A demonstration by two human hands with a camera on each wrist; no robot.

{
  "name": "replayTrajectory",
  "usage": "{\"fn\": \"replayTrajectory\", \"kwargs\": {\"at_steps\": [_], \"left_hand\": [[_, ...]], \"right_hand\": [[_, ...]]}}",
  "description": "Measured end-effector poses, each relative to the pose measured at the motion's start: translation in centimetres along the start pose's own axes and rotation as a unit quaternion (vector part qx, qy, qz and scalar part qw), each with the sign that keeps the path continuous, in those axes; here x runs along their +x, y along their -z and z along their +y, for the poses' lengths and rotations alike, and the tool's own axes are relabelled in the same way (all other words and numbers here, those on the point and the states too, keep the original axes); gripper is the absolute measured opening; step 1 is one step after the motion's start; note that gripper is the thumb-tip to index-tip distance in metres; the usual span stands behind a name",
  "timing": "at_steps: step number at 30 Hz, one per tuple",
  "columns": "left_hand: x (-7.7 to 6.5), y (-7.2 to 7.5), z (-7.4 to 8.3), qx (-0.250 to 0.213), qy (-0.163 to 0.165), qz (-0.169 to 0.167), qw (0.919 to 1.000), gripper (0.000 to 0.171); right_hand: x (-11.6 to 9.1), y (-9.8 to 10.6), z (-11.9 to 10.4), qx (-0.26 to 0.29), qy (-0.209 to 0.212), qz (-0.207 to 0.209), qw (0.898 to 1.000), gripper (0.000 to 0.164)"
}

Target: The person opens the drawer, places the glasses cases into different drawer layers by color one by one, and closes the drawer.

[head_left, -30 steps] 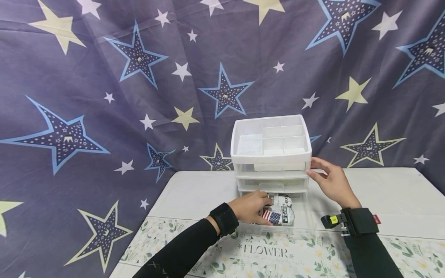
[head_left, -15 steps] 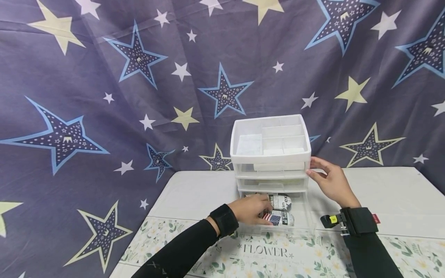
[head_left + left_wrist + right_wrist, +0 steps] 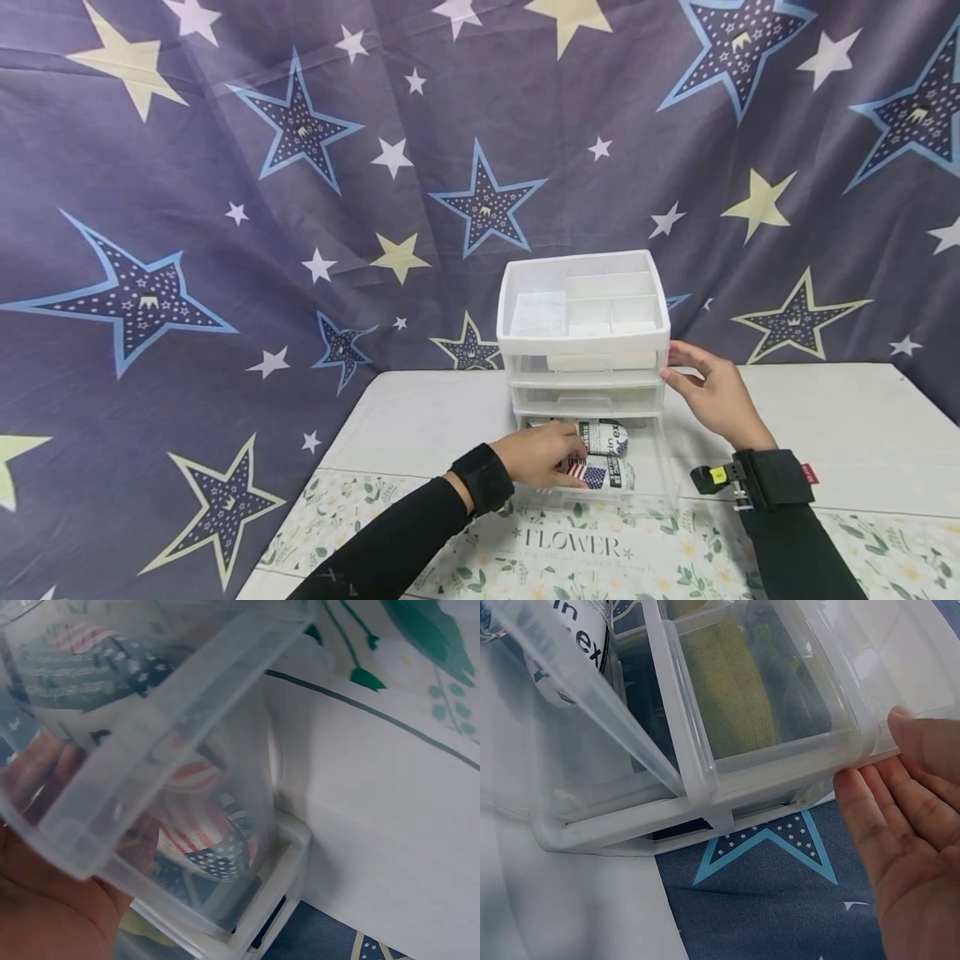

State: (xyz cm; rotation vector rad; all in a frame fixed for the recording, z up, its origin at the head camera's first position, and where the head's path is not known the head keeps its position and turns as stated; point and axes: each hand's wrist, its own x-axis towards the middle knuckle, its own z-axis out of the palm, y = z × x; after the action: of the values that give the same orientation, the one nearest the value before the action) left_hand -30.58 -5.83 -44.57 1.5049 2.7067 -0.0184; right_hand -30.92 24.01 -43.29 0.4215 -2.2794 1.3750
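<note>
A white plastic drawer unit [image 3: 585, 343] stands on the table with its clear bottom drawer [image 3: 651, 467] pulled out. Inside that drawer lie two rolled cloth bundles: the front roll [image 3: 606, 473] with a printed US flag, the rear roll [image 3: 609, 437] with black lettering. My left hand [image 3: 542, 454] reaches in from the left, thumb in front of the front roll and fingers behind it, holding it. In the left wrist view, the clear drawer wall partly covers the fingers [image 3: 45, 761]. My right hand [image 3: 718, 402] grips the unit's right front corner, its thumb [image 3: 904, 724] at the edge.
A yellow-green cloth [image 3: 724, 690] shows through a shut drawer in the right wrist view. The unit's top tray [image 3: 538, 312] has compartments. A floral cloth [image 3: 570, 542] reading FLOWER covers the table's front; a starry curtain [image 3: 420, 325] hangs behind.
From one second to half a second ago, the front roll sinks lower and the rear roll comes into view behind it. The left hand shifts only slightly; the right hand stays on the unit.
</note>
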Motion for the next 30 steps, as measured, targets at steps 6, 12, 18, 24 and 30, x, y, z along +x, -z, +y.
{"fn": "replayTrajectory", "kwargs": {"at_steps": [6, 12, 18, 24, 30], "left_hand": [[-0.3, 0.2, 0.2, -0.015, 0.015, -0.009, 0.9997, 0.05], [-0.6, 0.2, 0.7, -0.004, 0.015, 0.001, 0.9999, 0.049], [-1.3, 0.0, 1.6, 0.005, 0.026, 0.037, 0.999, 0.052], [-1.7, -0.3, 3.0, 0.053, 0.008, 0.106, 0.993, 0.058], [-1.8, -0.9, 4.2, 0.14, -0.045, 0.184, 0.9719, 0.047]], "right_hand": [[-0.1, -0.1, 0.0, 0.001, 0.001, -0.002, 1.0, 0.047], [-0.1, 0.0, -0.1, 0.004, -0.002, -0.004, 1.0, 0.048], [-0.1, 0.0, -0.1, -0.001, -0.004, -0.003, 1.0, 0.047], [-0.1, 0.0, -0.1, -0.001, -0.004, -0.003, 1.0, 0.047], [-0.1, 0.0, -0.1, 0.002, -0.005, -0.002, 1.0, 0.047]]}}
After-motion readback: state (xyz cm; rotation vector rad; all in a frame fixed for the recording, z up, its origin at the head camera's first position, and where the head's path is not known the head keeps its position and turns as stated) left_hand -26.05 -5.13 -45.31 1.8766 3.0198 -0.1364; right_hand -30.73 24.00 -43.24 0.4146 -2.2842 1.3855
